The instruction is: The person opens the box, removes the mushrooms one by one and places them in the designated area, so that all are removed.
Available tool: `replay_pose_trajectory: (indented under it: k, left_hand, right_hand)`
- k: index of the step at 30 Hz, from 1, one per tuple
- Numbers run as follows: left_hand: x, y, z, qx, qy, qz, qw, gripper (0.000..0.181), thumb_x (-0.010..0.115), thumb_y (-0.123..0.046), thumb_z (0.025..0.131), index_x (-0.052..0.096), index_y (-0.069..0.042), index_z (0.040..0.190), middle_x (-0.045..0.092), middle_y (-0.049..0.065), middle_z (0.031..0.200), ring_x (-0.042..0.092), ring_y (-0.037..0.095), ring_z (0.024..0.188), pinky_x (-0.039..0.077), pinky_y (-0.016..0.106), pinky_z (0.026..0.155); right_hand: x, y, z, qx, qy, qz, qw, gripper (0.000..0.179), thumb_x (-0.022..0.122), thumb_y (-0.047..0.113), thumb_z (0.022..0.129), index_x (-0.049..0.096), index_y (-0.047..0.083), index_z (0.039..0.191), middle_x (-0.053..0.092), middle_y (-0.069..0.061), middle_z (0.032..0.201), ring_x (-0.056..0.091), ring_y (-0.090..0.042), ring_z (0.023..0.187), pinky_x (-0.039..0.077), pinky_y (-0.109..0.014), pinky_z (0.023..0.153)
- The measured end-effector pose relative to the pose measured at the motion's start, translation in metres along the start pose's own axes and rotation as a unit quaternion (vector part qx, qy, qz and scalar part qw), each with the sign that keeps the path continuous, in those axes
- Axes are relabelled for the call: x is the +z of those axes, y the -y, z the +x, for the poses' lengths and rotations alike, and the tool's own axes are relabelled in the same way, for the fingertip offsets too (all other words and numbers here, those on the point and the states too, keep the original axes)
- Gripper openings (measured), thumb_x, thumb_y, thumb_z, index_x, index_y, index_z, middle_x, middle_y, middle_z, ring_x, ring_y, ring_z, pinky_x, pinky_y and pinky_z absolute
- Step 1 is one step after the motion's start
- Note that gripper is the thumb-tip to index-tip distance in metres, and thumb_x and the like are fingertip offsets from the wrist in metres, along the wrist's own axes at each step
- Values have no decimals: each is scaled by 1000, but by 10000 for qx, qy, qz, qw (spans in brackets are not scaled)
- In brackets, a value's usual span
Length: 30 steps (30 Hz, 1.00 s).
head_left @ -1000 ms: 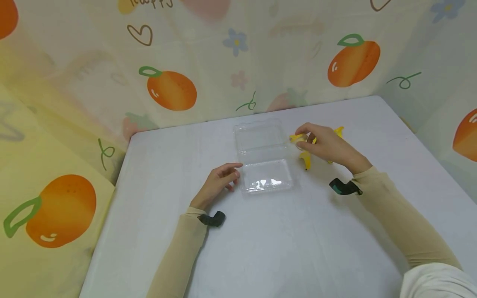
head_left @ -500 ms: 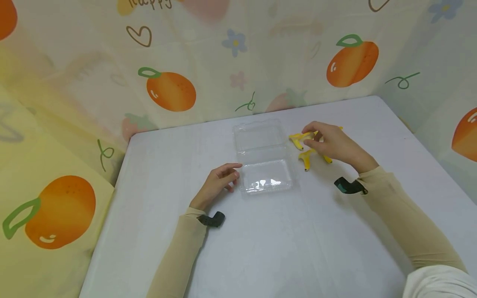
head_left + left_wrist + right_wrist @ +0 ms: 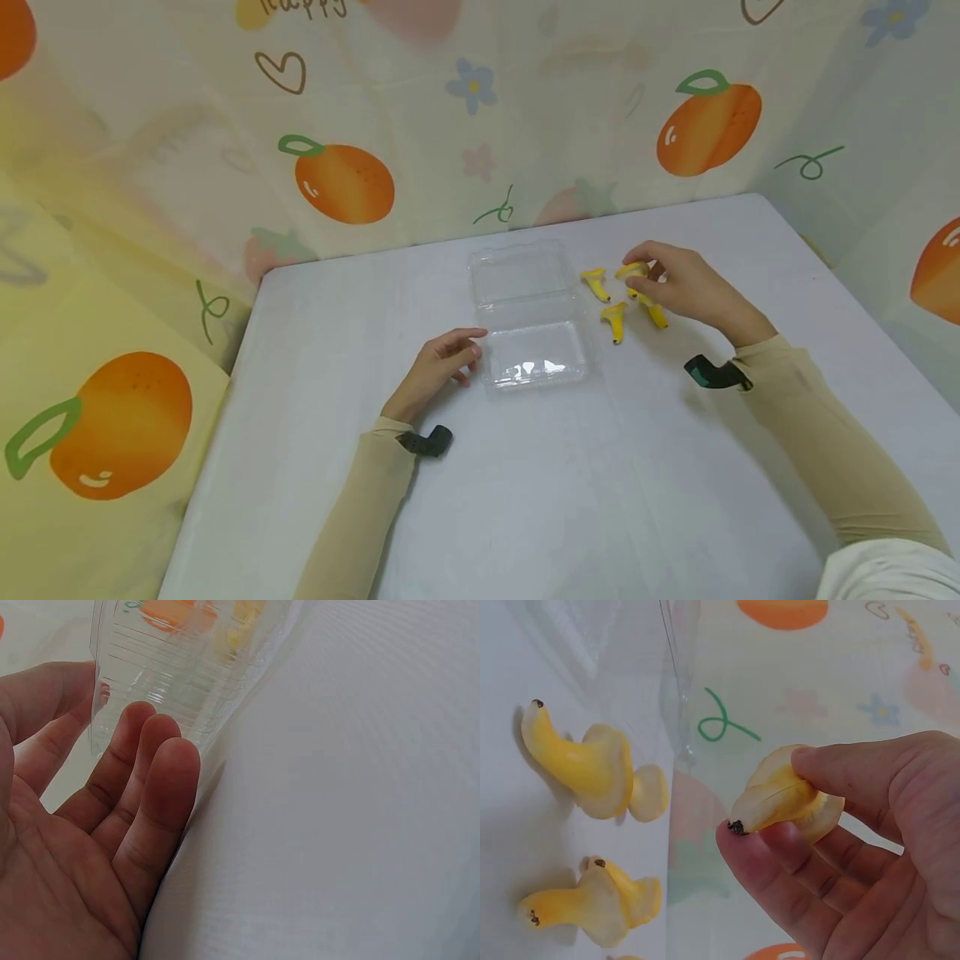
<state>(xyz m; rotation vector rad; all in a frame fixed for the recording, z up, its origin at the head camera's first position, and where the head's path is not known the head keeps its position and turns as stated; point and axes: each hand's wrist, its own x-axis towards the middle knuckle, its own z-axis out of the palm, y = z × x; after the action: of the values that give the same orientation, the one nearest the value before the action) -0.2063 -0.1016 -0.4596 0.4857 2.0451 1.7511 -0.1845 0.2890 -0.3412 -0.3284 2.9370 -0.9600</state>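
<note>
My right hand (image 3: pixel 690 283) pinches a yellow mushroom (image 3: pixel 776 799) between thumb and fingers, its dark-tipped stem pointing away from the palm. Several more yellow mushrooms with pale, flared caps lie on the table, among them one nearest the box (image 3: pixel 596 283) and one in front of it (image 3: pixel 614 321). A clear plastic clamshell box (image 3: pixel 534 352) lies opened flat, its lid (image 3: pixel 521 275) toward the wall. My left hand (image 3: pixel 435 367) rests at the box's left side with fingers extended; in the left wrist view its fingertips (image 3: pixel 174 776) are right by the ribbed plastic wall.
A white cloth covers the table (image 3: pixel 465 500). Fruit-printed fabric (image 3: pixel 420 125) hangs behind the table's back edge and along both sides. Each sleeved forearm carries a dark wrist mount, on the left (image 3: pixel 426 441) and the right (image 3: pixel 716 372).
My right hand has moved to the right, away from the box, holding a mushroom. Mushrooms it had covered now show on the table. My left hand and the box have stayed put.
</note>
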Motion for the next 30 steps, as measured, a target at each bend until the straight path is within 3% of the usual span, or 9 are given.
replay_pose_trajectory:
  k: [11, 20, 30]
  left_hand:
    - [1, 3, 0, -5, -4, 25, 10000, 38, 64, -14, 100, 61, -8, 137, 61, 8, 99, 59, 13, 82, 57, 24, 63]
    - [0, 2, 1, -79, -20, 55, 10000, 39, 64, -15, 100, 61, -7, 138, 60, 20, 105, 59, 14, 84, 57, 24, 64]
    - [1, 0, 0, -48, -33, 54, 10000, 38, 64, -15, 100, 61, -8, 137, 61, 17, 103, 59, 14, 83, 56, 23, 63]
  right_hand:
    - [-9, -8, -5, 237, -82, -66, 9997, 30, 64, 14, 99, 60, 5, 128, 65, -17, 120, 58, -30, 99, 49, -29, 68]
    - [-14, -16, -10, 111, -312, -183, 9993, 30, 66, 11, 97, 61, 2, 125, 66, -18, 116, 58, -30, 94, 48, -25, 64]
    - [-18, -28, -14, 212, -363, -333, 9986, 30, 65, 12, 98, 60, 2, 126, 65, -19, 116, 57, -32, 96, 47, -25, 66]
